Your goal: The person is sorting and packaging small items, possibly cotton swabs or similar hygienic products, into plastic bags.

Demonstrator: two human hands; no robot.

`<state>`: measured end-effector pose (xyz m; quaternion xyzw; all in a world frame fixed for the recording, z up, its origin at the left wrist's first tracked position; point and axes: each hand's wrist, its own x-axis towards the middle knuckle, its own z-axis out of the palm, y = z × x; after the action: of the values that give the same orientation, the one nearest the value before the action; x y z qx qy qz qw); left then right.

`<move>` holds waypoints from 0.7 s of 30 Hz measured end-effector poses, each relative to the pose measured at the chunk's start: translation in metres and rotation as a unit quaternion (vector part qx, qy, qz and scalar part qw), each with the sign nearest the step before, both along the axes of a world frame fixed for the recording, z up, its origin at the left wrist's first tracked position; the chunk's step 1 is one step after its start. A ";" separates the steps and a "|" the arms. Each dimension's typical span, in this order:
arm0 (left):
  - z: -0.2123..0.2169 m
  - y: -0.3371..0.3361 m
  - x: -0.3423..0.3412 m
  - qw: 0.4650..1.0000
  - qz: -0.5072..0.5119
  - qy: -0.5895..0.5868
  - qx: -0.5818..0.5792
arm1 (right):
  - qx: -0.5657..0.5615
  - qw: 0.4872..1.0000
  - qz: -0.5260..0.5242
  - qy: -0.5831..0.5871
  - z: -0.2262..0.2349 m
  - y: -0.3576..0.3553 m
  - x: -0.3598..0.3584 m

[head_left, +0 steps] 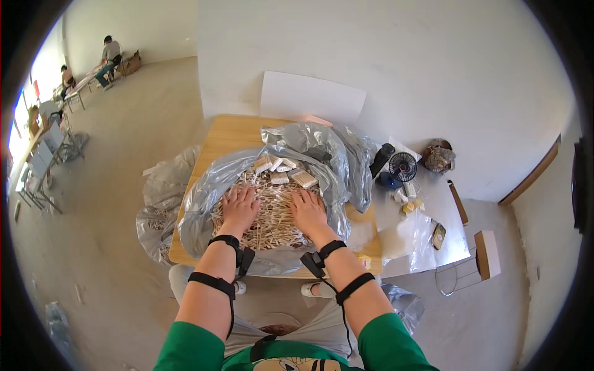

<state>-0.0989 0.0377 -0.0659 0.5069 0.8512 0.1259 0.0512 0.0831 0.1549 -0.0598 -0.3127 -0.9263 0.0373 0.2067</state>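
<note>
A big heap of loose cotton swabs (pixel 269 213) lies in a wide-open grey plastic bag (pixel 204 204) on the wooden table. My left hand (pixel 240 207) rests palm down on the left part of the heap, its fingers spread. On the right part lies my right hand (pixel 307 210), also flat with fingers apart. Neither hand grips anything. Between and beyond my fingertips, several small white packs of swabs (pixel 279 178) sit on top of the heap at its far side. Swabs directly under my palms are hidden.
The wooden table (pixel 232 131) carries more crumpled grey plastic (pixel 309 139) at its far side. A side table at right holds a small black fan (pixel 403 167), a dark cylinder (pixel 382 157) and a phone-like object (pixel 439 236). Clear bags (pixel 167 191) stand at left. Other people sit far left.
</note>
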 end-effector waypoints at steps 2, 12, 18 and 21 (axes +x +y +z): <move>-0.001 0.002 0.000 1.000 0.014 0.005 0.003 | -0.017 0.999 0.025 0.040 0.012 0.003 0.001; 0.006 0.009 0.014 0.996 -0.001 -0.048 -0.081 | 0.049 0.998 0.002 -0.047 0.013 0.044 -0.011; 0.015 -0.002 0.005 0.992 0.004 -0.091 -0.082 | -0.014 0.993 0.009 0.116 0.049 0.032 -0.017; 0.011 -0.009 0.000 0.986 0.041 -0.159 0.026 | -0.204 0.965 -0.054 0.156 0.069 0.005 -0.024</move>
<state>-0.0993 0.0284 -0.0547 0.4460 0.8488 0.2293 0.1672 0.0588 0.1601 0.0089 -0.3882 -0.8370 0.2624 0.2826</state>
